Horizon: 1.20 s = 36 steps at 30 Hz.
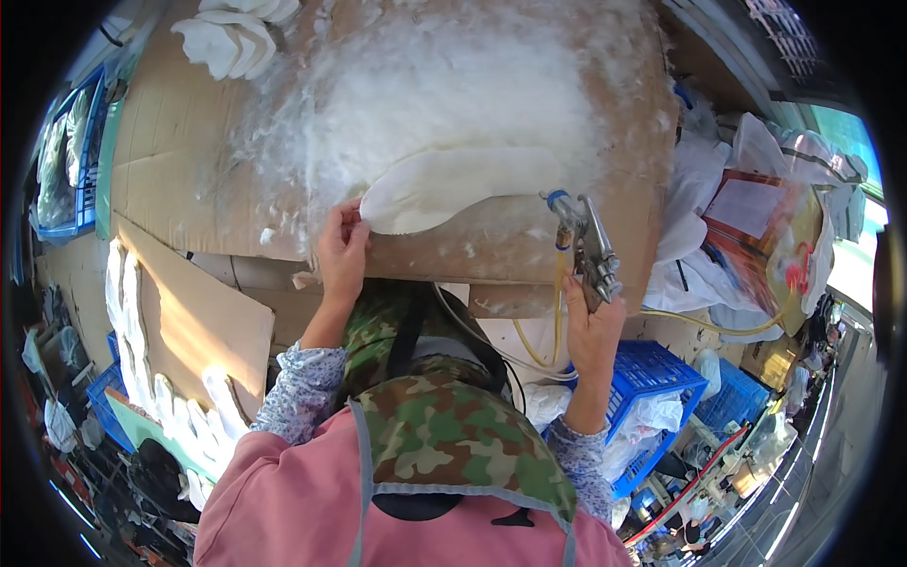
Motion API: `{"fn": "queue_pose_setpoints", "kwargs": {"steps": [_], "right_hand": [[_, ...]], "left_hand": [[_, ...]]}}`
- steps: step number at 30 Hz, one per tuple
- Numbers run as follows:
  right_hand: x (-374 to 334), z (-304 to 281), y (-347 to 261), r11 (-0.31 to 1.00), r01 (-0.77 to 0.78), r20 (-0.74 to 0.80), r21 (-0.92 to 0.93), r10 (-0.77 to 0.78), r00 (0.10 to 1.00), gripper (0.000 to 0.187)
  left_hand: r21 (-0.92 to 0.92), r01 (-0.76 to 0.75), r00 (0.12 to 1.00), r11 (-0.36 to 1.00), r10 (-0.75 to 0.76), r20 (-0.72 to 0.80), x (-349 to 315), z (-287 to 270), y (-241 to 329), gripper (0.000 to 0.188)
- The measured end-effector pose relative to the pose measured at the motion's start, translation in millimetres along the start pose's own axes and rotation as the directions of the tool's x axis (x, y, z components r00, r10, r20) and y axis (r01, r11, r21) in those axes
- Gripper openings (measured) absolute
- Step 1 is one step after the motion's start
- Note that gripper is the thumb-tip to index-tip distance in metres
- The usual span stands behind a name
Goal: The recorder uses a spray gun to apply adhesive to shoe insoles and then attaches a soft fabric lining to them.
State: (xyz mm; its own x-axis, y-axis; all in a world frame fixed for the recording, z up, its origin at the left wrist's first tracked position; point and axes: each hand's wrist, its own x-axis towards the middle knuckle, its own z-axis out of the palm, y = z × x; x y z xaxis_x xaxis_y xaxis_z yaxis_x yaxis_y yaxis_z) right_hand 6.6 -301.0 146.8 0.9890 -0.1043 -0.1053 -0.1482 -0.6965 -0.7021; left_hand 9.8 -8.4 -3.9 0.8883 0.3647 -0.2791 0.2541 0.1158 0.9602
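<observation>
A flat white sole-shaped piece (444, 192), like an insole, lies across the near part of a cardboard-covered table (179, 170). My left hand (341, 250) pinches its left end between thumb and fingertips. In my right hand (592, 326) is a metal spray gun (591, 248) with a blue-ringed fitting, held just right of the piece's other end. A yellow hose (557, 326) hangs from the gun and loops below the table edge. Beyond the piece, a thick white fluffy layer (453, 90) coats the cardboard.
Several similar white pieces (227, 45) are heaped at the far left. More white pieces (132, 312) line a board (203, 326) at my left. A blue crate (652, 373) holding plastic bags stands below my right arm; a clear bag (756, 222) lies right of the table.
</observation>
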Motion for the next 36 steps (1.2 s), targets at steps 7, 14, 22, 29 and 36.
{"fn": "queue_pose_setpoints", "kwargs": {"steps": [7, 14, 22, 29, 36], "right_hand": [[4.7, -7.4, 13.2, 1.0, -0.024, -0.057, 0.0, 0.024, 0.998, 0.021], [10.3, -11.9, 17.2, 0.998, -0.023, -0.09, 0.056, 0.028, 0.996, 0.021], [-44.3, -8.1, 0.4, 0.969, -0.038, 0.013, 0.242, 0.036, 0.999, 0.037], [-92.0, 22.8, -59.1, 0.959, -0.002, 0.205, 0.283, -0.058, 0.977, 0.045], [-103.8, 72.1, -108.8, 0.975, 0.121, 0.331, 0.188, -0.179, 0.927, 0.028]], "left_hand": [[0.003, -0.022, 1.0, 1.0, 0.022, -0.004, 2.7, 1.6, -0.2, 0.025], [-0.048, -0.061, 0.998, 0.997, 0.063, 0.03, 1.9, 14.2, 23.9, 0.026], [-0.366, 0.025, 0.999, 0.93, -0.006, 0.054, -31.4, -39.1, 116.5, 0.027], [-0.399, -0.22, 0.958, 0.89, 0.12, -0.26, -85.4, -220.6, 124.9, 0.025], [-0.06, -0.196, 0.691, 0.979, 0.094, -0.716, -135.8, -440.2, 14.9, 0.023]]}}
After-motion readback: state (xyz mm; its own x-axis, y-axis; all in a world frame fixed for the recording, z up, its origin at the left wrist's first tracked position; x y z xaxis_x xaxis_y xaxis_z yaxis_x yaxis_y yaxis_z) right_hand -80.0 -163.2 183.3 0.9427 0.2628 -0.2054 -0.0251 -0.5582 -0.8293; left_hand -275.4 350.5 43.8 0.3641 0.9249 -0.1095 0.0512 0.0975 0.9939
